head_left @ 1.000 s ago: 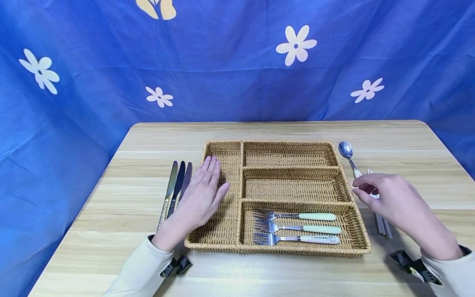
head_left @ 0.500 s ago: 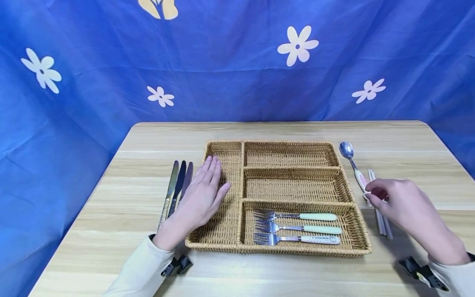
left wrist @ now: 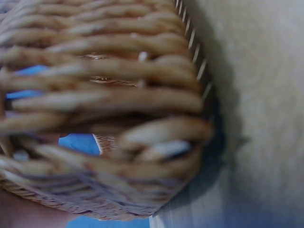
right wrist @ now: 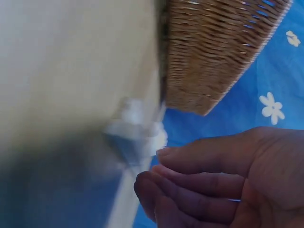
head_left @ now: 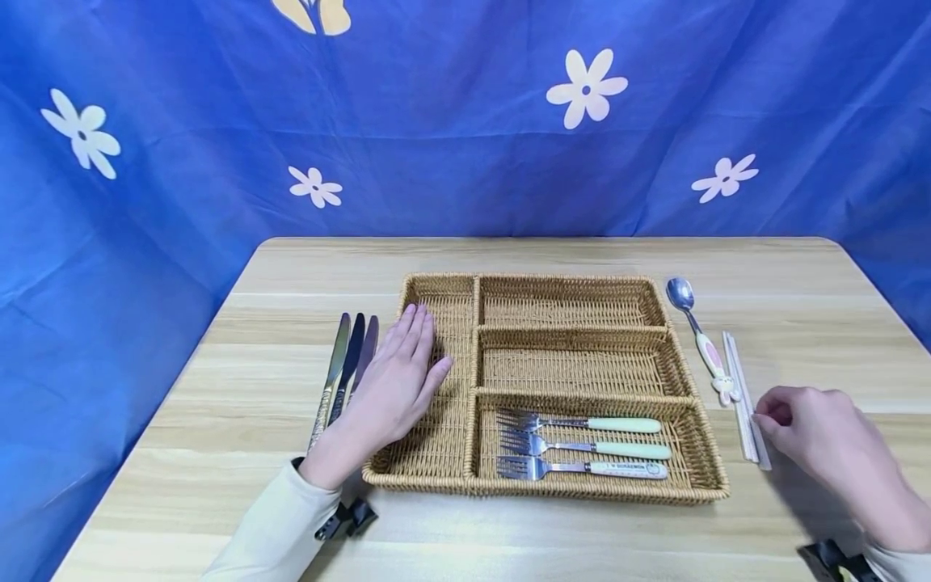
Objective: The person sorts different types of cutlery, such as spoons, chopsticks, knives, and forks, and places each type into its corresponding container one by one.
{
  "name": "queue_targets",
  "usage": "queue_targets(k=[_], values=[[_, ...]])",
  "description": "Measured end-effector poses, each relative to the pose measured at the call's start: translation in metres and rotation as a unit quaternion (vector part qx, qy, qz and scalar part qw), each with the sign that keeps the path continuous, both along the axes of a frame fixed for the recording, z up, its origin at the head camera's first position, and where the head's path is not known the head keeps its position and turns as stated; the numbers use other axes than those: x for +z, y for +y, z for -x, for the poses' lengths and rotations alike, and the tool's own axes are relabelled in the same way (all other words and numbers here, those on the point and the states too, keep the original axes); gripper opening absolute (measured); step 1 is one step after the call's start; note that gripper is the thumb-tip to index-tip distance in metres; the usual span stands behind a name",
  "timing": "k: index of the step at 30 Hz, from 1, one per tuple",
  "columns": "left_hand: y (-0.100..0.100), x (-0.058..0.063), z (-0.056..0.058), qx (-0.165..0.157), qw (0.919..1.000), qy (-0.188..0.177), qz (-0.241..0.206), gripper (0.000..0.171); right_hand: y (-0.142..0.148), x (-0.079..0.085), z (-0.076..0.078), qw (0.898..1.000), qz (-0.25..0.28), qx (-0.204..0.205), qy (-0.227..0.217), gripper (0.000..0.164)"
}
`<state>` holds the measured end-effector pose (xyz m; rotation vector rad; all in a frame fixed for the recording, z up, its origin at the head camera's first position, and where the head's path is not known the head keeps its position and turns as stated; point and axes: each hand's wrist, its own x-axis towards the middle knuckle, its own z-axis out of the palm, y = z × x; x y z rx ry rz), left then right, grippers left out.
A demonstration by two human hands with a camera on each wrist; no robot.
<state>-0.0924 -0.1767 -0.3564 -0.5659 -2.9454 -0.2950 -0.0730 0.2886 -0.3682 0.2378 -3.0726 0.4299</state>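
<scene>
My left hand (head_left: 400, 380) lies with straight fingers over the left rim of a woven wicker cutlery tray (head_left: 474, 356). Three knives (head_left: 345, 364) lie just left of that hand. White chopsticks (head_left: 743, 404) rest on the table right of the tray, beside a spoon (head_left: 705, 347) with a bunny-shaped handle end. At the chopsticks' right side is my right hand (head_left: 829, 453), its fingers loosely bent and nothing visible between them. In the right wrist view, thumb and fingertips stand apart; whether they touch a chopstick cannot be told.
Three forks (head_left: 582, 446) lie in the tray's front right compartment. The wooden table (head_left: 545, 541) ends at a blue curtain (head_left: 465, 121) with white flowers. In the left wrist view the tray's wicker side (left wrist: 95, 99) fills much of the picture.
My right hand has let go of the spoon's handle and moved right and toward me, to the chopsticks. The spoon now lies on the table. My left hand has stayed in place.
</scene>
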Motion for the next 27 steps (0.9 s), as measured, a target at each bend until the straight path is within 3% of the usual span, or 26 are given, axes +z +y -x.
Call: queue_targets(k=[5,12,19,22,27], values=[[0.000,-0.002,-0.002,0.001,1.0000,0.002,0.001,0.069,0.006,-0.009,-0.002,0.997,-0.001,-0.039,-0.067,0.014],[0.001,-0.002,-0.002,-0.002,1.0000,0.005,0.001,0.068,0.017,-0.013,-0.003,0.994,-0.007,-0.043,-0.102,0.018],[0.002,-0.001,0.000,-0.006,1.0000,0.007,0.000,0.068,0.021,-0.015,-0.002,0.976,0.001,-0.083,-0.203,0.029],[0.002,0.000,0.000,-0.005,1.0000,0.005,-0.001,0.068,0.022,-0.018,-0.002,0.974,0.012,-0.083,-0.211,0.034],[0.000,0.001,0.001,0.000,1.0000,0.006,0.000,0.068,0.021,-0.020,0.000,0.981,0.021,-0.068,-0.180,0.039]])
